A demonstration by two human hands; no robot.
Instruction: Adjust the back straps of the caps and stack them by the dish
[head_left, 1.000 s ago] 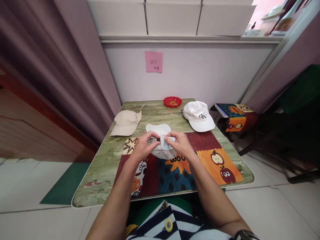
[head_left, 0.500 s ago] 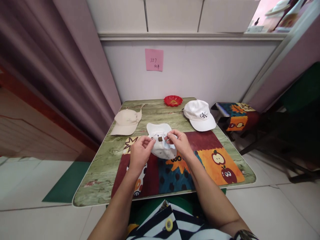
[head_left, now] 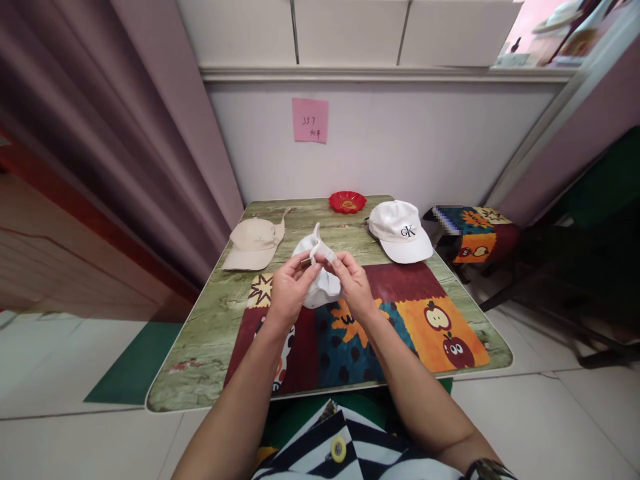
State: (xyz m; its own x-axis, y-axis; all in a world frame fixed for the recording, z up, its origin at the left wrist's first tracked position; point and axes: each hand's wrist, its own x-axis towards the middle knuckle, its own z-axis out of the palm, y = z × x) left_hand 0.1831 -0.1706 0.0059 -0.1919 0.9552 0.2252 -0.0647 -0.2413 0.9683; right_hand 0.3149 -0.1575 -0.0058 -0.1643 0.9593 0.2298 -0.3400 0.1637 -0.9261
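A white cap (head_left: 323,288) is between my two hands over the middle of the table, its edge raised and partly folded. My left hand (head_left: 291,287) is closed on the cap's left side, thumb and fingers pinching near a small brown patch. On the other side, my right hand (head_left: 353,283) pinches the cap's strap or rim; which of these I cannot tell. To the left lies a beige cap (head_left: 254,241), brim toward me. A white cap with black letters (head_left: 399,230) rests at the right.
A red scalloped dish (head_left: 347,202) stands at the table's back edge. Beneath my hands a colourful patterned mat (head_left: 430,313) covers part of the green wood-look table (head_left: 195,353). A pink note (head_left: 310,120) is on the wall. A cloth-covered stool (head_left: 475,233) stands to the right.
Both hands have closed on the middle cap. The cap has been lifted and tilted, so its edge now stands up between my fingers. The other two caps have stayed put.
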